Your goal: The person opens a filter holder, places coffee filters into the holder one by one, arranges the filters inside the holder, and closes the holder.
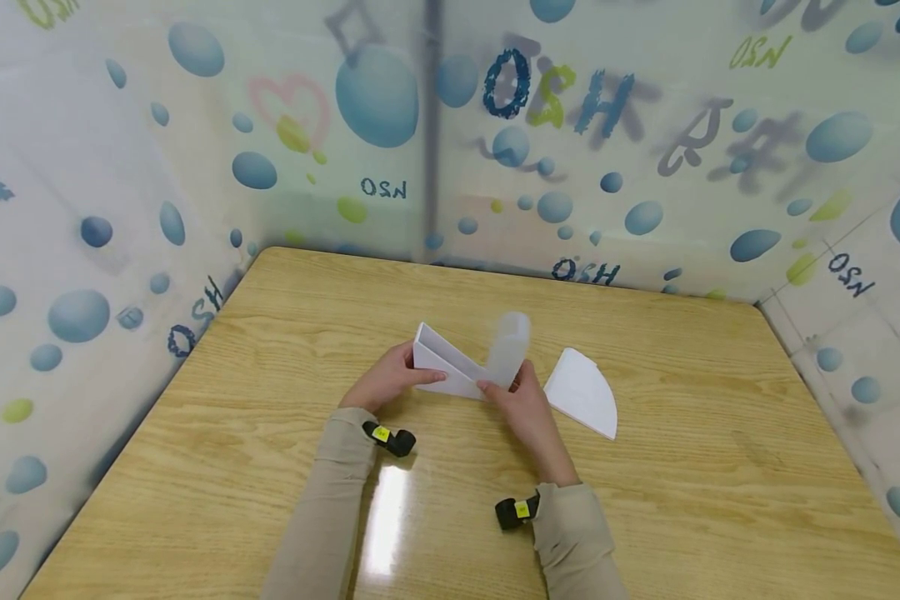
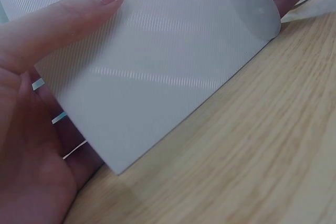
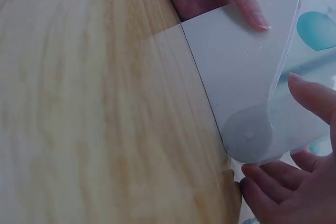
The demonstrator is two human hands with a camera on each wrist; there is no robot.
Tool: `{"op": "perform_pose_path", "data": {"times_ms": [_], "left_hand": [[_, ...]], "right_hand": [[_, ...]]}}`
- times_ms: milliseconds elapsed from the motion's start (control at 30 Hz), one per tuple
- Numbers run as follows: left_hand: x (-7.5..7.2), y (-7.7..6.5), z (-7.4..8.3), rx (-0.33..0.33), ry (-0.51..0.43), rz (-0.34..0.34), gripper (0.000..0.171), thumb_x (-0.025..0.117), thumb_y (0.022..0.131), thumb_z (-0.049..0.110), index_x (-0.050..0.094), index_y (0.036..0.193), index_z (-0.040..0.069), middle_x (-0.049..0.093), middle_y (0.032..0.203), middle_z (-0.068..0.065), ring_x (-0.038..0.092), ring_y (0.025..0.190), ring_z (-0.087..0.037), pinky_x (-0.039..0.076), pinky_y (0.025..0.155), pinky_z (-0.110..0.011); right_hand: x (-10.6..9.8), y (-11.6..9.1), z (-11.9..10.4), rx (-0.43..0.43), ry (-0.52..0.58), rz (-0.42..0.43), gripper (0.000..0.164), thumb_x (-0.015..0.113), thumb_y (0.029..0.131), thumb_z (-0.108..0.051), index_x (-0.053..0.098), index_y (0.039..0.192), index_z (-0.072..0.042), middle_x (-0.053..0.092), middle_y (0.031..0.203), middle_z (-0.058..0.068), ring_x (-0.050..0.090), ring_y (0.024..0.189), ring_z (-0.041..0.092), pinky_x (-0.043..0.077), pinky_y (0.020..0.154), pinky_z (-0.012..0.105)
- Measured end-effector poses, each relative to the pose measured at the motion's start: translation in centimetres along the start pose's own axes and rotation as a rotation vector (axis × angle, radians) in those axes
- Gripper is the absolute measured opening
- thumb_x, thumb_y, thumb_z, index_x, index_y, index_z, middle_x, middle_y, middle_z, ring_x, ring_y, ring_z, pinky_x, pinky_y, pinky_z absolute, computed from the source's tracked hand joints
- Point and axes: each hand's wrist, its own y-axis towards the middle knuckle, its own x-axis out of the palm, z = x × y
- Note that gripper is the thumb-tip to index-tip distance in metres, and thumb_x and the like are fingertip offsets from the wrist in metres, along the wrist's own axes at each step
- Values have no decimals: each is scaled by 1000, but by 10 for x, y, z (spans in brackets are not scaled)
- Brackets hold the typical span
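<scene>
A white, finely ribbed plastic case (image 1: 450, 367), narrow and open at the top, stands on its long edge on the wooden table. My left hand (image 1: 387, 379) grips its left end, thumb flat on the front face and fingers behind. At the other end, a translucent flap (image 1: 510, 346) with a rounded tip joins the case at a small rivet (image 3: 249, 135); the flap is blurred in the head view. My right hand (image 1: 521, 400) is around this end, with the flap between thumb and curled fingers. The right fingers are partly hidden behind the flap in the left wrist view.
A white quarter-circle piece (image 1: 583, 394) lies flat on the table (image 1: 705, 467), just right of my right hand. Patterned sheets (image 1: 495, 192) with blue bubbles hang along the table's back and sides. Each wrist wears a black strap with a small camera (image 1: 515, 510).
</scene>
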Motion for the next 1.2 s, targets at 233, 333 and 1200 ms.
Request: {"op": "perform_pose_path", "data": {"times_ms": [233, 333, 1200], "left_hand": [[0, -3, 7, 7, -9, -5, 48, 73, 77, 38, 57, 116, 15, 62, 111, -4, 58, 100, -17, 46, 84, -33], [0, -7, 16, 11, -16, -12, 44, 71, 80, 30, 56, 117, 12, 61, 112, -6, 58, 101, -18, 46, 85, -33], [0, -2, 5, 22, 11, 8, 48, 72, 76, 44, 57, 114, 20, 62, 109, -2, 59, 99, -19, 47, 84, -36]], "right_hand": [[-3, 2, 1, -33, -42, 14, 67, 68, 82, -38, 32, 132, -12, 48, 127, 9, 49, 116, 26, 39, 96, 46], [-3, 2, 1, -42, -46, 18, 62, 66, 84, -36, 34, 131, -12, 49, 125, 8, 48, 116, 25, 38, 97, 45], [-11, 3, 1, -30, 83, 9, 41, 65, 86, -27, 47, 120, -14, 52, 118, 5, 48, 111, 21, 35, 98, 41]]}}
